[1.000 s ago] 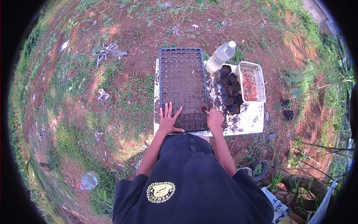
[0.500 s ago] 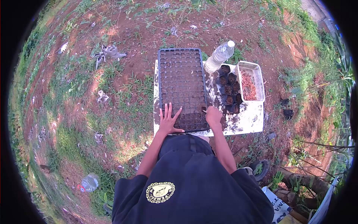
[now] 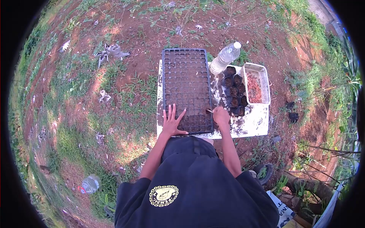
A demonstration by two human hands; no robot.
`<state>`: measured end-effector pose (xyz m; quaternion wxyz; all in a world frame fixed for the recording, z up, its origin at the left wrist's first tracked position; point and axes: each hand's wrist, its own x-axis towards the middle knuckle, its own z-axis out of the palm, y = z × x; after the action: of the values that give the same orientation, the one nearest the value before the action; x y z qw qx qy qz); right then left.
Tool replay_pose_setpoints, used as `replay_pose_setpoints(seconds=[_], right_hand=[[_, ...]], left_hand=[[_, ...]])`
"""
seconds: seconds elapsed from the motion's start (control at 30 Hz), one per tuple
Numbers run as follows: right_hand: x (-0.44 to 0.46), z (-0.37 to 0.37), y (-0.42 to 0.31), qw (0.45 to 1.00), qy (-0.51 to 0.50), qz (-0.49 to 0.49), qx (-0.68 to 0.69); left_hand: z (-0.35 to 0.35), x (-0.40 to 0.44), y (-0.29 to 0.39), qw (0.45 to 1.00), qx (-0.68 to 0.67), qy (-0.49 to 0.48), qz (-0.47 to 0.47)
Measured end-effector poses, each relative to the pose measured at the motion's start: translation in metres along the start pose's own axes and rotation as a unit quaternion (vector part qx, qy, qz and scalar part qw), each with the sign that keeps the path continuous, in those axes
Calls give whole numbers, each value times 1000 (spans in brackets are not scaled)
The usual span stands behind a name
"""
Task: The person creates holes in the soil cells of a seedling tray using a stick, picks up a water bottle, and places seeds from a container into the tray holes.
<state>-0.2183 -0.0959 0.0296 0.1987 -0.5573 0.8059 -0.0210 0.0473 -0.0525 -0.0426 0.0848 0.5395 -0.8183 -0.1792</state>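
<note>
A black seedling tray (image 3: pixel 187 79) filled with dark soil lies lengthwise on a white board. My left hand (image 3: pixel 173 122) rests flat on its near left corner, fingers spread. At the tray's right edge, my right hand (image 3: pixel 221 116) is closed around a small light-coloured stick (image 3: pixel 210 111). The stick's tip points at a cell in the right-hand column, where the soil shows a darker hollow. Whether the tip touches the soil I cannot tell.
Right of the tray stand several small black soil-filled bags (image 3: pixel 234 89), a clear bottle (image 3: pixel 225 57) and a white basket (image 3: pixel 256 83) of reddish seeds. Loose soil dots the white board (image 3: pixel 251 121). A plastic jug (image 3: pixel 90 184) lies on the grass at left.
My right hand has shifted slightly to the right and up, and more of the stick shows. My left hand stays in place on the tray.
</note>
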Motion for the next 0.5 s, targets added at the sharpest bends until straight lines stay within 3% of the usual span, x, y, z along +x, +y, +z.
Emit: replay_pose_setpoints(seconds=[0.2, 0.4, 0.5], right_hand=[[1, 20, 10, 998, -18, 5, -62], [-4, -2, 3, 999, -28, 23, 33], [-2, 23, 12, 999, -5, 4, -43]], left_hand=[[-2, 0, 0, 1000, -1, 2, 4], [-1, 0, 1, 1000, 3, -1, 1], [-3, 0, 1, 1000, 0, 3, 1]])
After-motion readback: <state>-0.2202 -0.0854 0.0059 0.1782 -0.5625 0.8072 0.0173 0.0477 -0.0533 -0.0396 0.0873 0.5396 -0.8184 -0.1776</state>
